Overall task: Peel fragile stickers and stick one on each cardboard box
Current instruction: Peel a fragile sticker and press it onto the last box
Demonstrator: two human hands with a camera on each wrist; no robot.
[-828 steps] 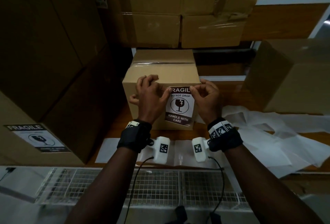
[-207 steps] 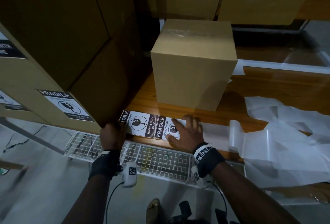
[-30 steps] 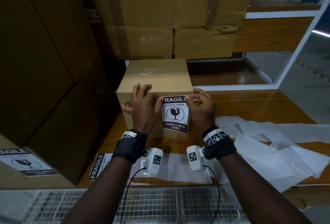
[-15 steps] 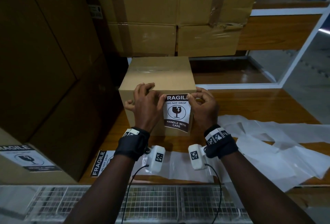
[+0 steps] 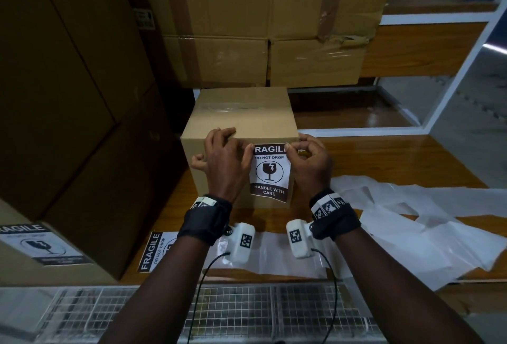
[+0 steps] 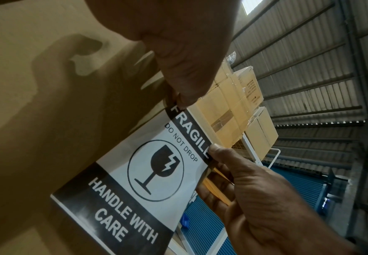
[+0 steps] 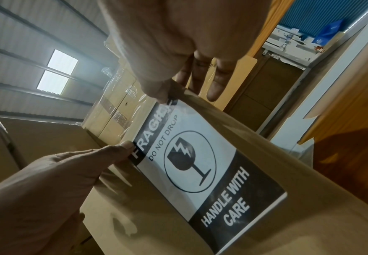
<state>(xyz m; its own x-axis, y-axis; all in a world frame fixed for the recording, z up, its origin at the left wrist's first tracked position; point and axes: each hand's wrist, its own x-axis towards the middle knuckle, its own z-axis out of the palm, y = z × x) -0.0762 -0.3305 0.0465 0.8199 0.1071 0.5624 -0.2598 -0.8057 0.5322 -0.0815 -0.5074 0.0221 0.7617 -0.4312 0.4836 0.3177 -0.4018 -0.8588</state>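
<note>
A small sealed cardboard box (image 5: 241, 121) stands on the wooden table. A black-and-white FRAGILE sticker (image 5: 270, 171) hangs upright in front of its near face, right of centre. My left hand (image 5: 238, 142) pinches the sticker's top left corner, its other fingers resting on the box's top edge. My right hand (image 5: 297, 146) pinches the top right corner. In the left wrist view the sticker (image 6: 148, 172) stands slightly off the cardboard. In the right wrist view the sticker (image 7: 200, 163) lies close to the face. Whether it adheres I cannot tell.
A strip with another FRAGILE sticker (image 5: 153, 250) lies at the table's near edge. Loose white backing sheets (image 5: 411, 223) cover the right side. Large boxes, one labelled (image 5: 41, 245), stack at left. More boxes (image 5: 269, 28) rise behind. A wire grid (image 5: 219, 313) runs below.
Seven seconds ago the box face was bare and my right hand pressed on the sticker strip. Now both hands hold a sticker at the box; over the last second they barely moved.
</note>
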